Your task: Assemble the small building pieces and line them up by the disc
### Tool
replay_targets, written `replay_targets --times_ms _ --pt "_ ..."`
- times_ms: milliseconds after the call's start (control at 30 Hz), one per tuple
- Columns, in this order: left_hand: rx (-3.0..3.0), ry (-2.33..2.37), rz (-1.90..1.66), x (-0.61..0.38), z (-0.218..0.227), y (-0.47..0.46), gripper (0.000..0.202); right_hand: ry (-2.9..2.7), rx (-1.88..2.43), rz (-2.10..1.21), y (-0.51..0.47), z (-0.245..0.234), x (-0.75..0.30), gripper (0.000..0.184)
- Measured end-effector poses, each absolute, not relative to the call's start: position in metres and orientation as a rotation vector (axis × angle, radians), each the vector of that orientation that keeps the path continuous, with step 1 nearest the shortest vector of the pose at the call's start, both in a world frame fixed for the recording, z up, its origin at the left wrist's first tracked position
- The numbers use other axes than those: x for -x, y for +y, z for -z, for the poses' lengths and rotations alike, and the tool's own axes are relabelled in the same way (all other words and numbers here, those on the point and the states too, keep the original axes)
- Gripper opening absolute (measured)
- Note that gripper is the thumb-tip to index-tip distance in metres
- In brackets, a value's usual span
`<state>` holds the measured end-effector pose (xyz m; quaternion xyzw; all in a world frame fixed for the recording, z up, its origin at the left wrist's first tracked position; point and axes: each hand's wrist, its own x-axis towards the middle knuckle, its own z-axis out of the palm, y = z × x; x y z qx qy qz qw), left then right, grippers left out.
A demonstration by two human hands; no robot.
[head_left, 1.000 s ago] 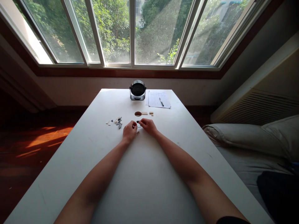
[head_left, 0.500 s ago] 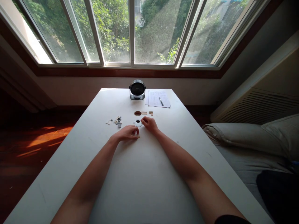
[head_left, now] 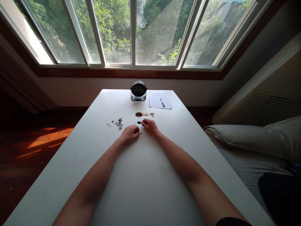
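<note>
1. Just below and left of the frame's centre, a small tan piece (head_left: 141, 133) is showing; its long axis is running roughly left to right, its free end pointing right.
2. The left hand (head_left: 130, 133) is curling beside its left end; whether it is gripping, I cannot tell.
3. The right hand (head_left: 150, 126) is pinching near a white disc (head_left: 138, 126); its grasp is unclear.

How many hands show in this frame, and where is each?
2. The left hand is at the near-left side of the round white disc, beside a small tan piece; the right hand is at its right. No hand seems hidden.
</note>
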<state>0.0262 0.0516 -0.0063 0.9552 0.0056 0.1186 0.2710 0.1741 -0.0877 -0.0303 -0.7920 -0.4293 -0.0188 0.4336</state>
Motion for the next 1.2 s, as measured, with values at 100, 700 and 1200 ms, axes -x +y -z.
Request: replay_targets --times_ms 100,700,1200 --pt "-2.575 0.031 -0.334 -0.026 0.005 0.048 0.012 -1.064 1.982 0.043 -0.088 0.030 -0.174 0.024" --pt "-2.333 0.274 -0.522 -0.027 0.012 0.048 0.008 -1.084 1.857 -0.109 -0.089 0.024 -0.171 0.026" --pt "-2.333 0.328 -0.651 -0.027 0.011 0.046 0.006 -1.087 1.668 -0.405 -0.085 0.021 -0.162 0.027"
